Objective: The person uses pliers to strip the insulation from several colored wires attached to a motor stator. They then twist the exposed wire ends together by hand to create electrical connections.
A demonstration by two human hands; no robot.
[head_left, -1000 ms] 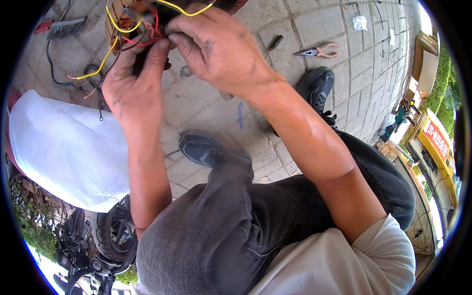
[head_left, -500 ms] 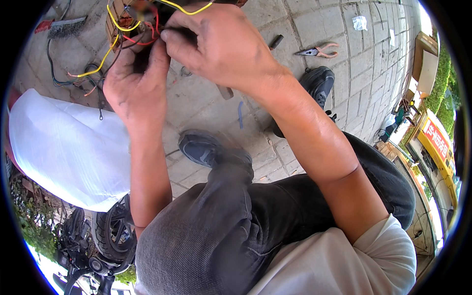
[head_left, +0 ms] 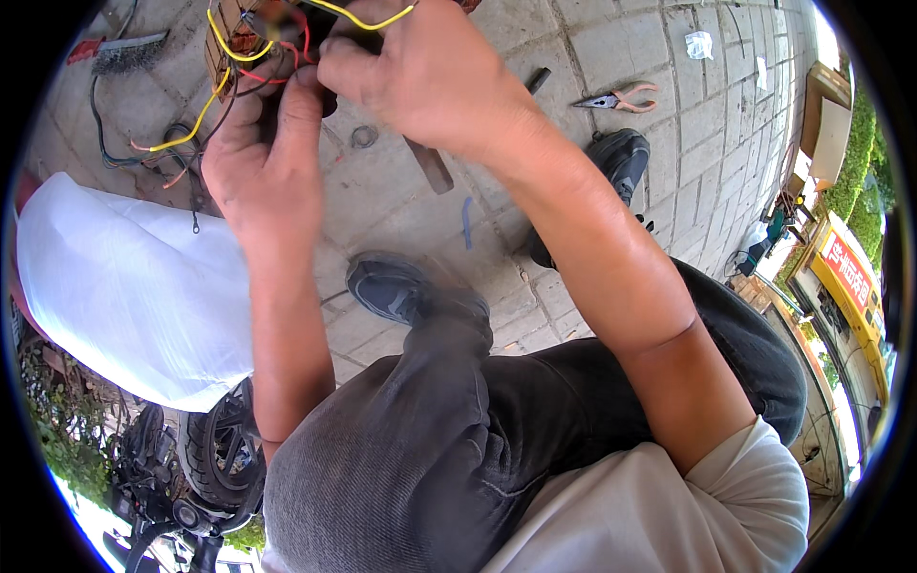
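Observation:
At the top edge, my left hand [head_left: 267,177] is closed, thumb and fingers pinched where a thin red wire [head_left: 305,43] and a dark wire run. My right hand [head_left: 435,81] is closed just beside it, fingers curled close to the left thumb; what lies in its pinch is hidden. Both hands are at a brown, ridged, coil-like part [head_left: 222,48], partly cut off by the frame. Yellow wires [head_left: 199,124] come out of it, one with a bare copper end. Another yellow wire [head_left: 368,23] passes over the right fingers.
Pliers [head_left: 621,97] lie on the paving at right. A flat brown strip [head_left: 432,167], a small ring [head_left: 363,137] and a blue strip [head_left: 467,222] lie below the hands. At left are a wire brush [head_left: 132,54], dark cables [head_left: 113,158] and a white sheet [head_left: 134,291].
My right hand has shifted slightly up, uncovering more of the small ring and the flat strip. My left hand stays nearly in place, its thumb slightly higher.

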